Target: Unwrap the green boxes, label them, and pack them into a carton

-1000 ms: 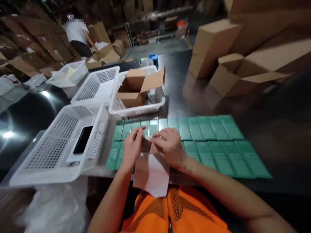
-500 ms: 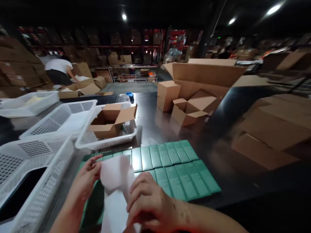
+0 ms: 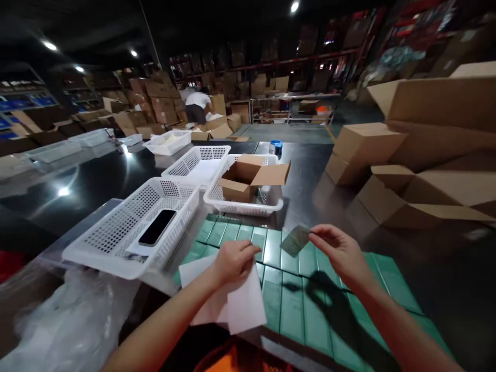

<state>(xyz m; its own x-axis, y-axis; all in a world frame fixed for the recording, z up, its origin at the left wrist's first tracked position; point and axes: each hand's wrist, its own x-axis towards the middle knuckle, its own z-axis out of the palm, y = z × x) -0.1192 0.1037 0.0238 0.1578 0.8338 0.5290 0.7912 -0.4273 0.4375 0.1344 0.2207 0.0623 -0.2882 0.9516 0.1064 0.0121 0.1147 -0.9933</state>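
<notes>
since half a second ago the hands have parted: the right hand (image 3: 341,250) has lifted away from the white sheet, now pinching a small translucent label (image 3: 295,241) between thumb and fingertips above the green boxes.

cardboard cartons (image 3: 422,150) stack along the right of the dark table (image 3: 306,181). green boxes (image 3: 294,299) lie flat in rows at the near edge. three white perforated baskets sit to the left: the nearest basket (image 3: 116,232) holds a black phone (image 3: 157,227), and the far right one (image 3: 248,206) holds an open cardboard box (image 3: 248,178). the left hand (image 3: 234,261) is curled, gripping the white sheet (image 3: 236,299), which overlaps the boxes' near left corner. another person (image 3: 196,106) bends over cartons far behind.
</notes>
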